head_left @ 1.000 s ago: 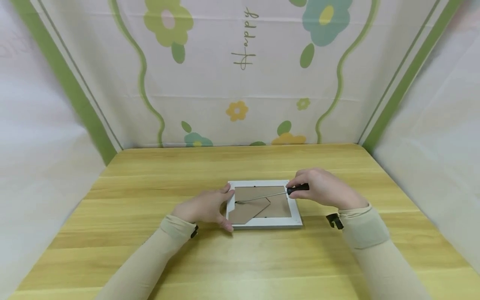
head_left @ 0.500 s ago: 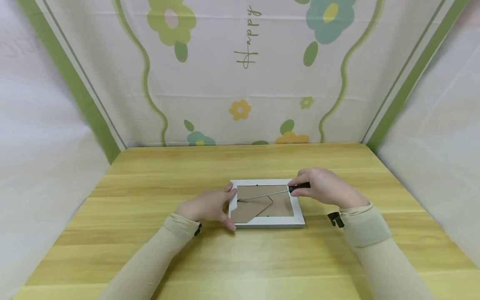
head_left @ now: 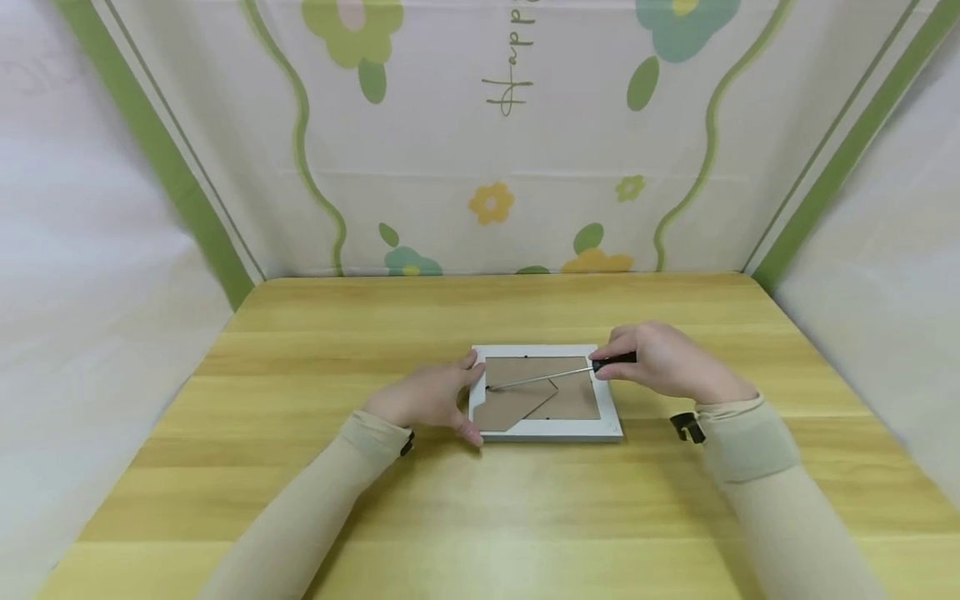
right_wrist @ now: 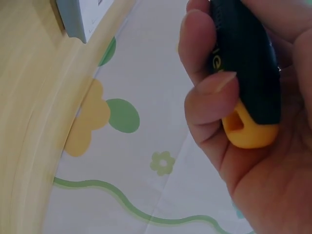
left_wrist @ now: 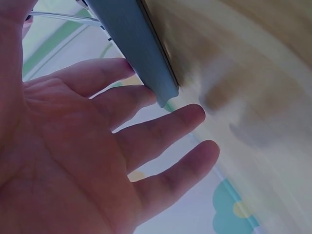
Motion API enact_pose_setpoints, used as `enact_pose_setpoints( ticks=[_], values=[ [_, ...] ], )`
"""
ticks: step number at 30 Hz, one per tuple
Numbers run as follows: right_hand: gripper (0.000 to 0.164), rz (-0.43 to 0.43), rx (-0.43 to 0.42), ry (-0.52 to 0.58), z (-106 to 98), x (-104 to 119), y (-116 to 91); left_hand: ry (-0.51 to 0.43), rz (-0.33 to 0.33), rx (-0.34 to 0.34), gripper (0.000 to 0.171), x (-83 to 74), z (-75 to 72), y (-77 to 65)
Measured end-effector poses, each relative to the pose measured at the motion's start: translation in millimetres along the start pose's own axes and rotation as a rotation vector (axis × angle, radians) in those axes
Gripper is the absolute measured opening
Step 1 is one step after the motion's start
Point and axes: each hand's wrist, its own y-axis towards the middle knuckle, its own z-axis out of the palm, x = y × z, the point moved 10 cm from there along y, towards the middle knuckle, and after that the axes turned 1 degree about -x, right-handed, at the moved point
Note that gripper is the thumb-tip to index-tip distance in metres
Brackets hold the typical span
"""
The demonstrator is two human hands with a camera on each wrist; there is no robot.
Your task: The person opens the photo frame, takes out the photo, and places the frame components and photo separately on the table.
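A white picture frame (head_left: 555, 428) lies face down on the table, its brown backing board (head_left: 579, 398) and folded stand leg (head_left: 517, 402) showing. My left hand (head_left: 429, 397) steadies its left end, thumb at the near corner and forefinger on the left rail. Two fingertips meet the grey side edge (left_wrist: 139, 48) in the left wrist view, while the other two stretch free. In my right hand (head_left: 667, 362) is a screwdriver (right_wrist: 248, 63), gripped by its dark handle with a yellow end. Its shaft slants across the backing, tip at a small dark tab (head_left: 488, 388) by the left rail.
Similar small dark tabs sit along the backing's other edges. The wood table (head_left: 480, 517) runs to a flowered cloth (head_left: 420, 167) hung behind it, with plain pale cloth at both sides. Black clips (head_left: 687, 427) show at the sleeve cuffs.
The head view has tilted and shifted, so the whole scene sits further right and higher. Both hands keep their places on the frame and screwdriver, the tip still by the left tab.
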Motion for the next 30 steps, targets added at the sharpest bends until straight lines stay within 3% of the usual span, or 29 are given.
enact_pose_setpoints(
  ticks=[5, 11, 15, 20, 26, 30],
  values=[
    [0.018, 0.021, -0.030, -0.003, -8, 5, 3, 0.002, -0.001, -0.001, 0.119, -0.2, -2.2, 1.9],
    [0.014, -0.011, -0.179, 0.032, -25, 14, 6, 0.008, 0.009, 0.000, 0.119, -0.2, -6.6, 4.0],
    [0.015, -0.021, -0.222, 0.033, -30, 19, 6, 0.020, 0.012, -0.006, 0.120, 0.9, -9.1, 5.5],
    [0.010, 0.015, -0.170, 0.038, -23, 16, 8, 0.034, 0.005, 0.001, 0.120, 2.5, -8.4, 5.3],
    [0.013, 0.081, -0.081, 0.109, -1, -10, 4, 0.050, 0.021, -0.003, 0.119, 0.4, -6.3, 5.3],
    [0.018, 0.038, -0.034, 0.102, 15, -21, 3, 0.048, 0.012, 0.004, 0.119, 2.7, -3.1, 5.1]
  ],
)
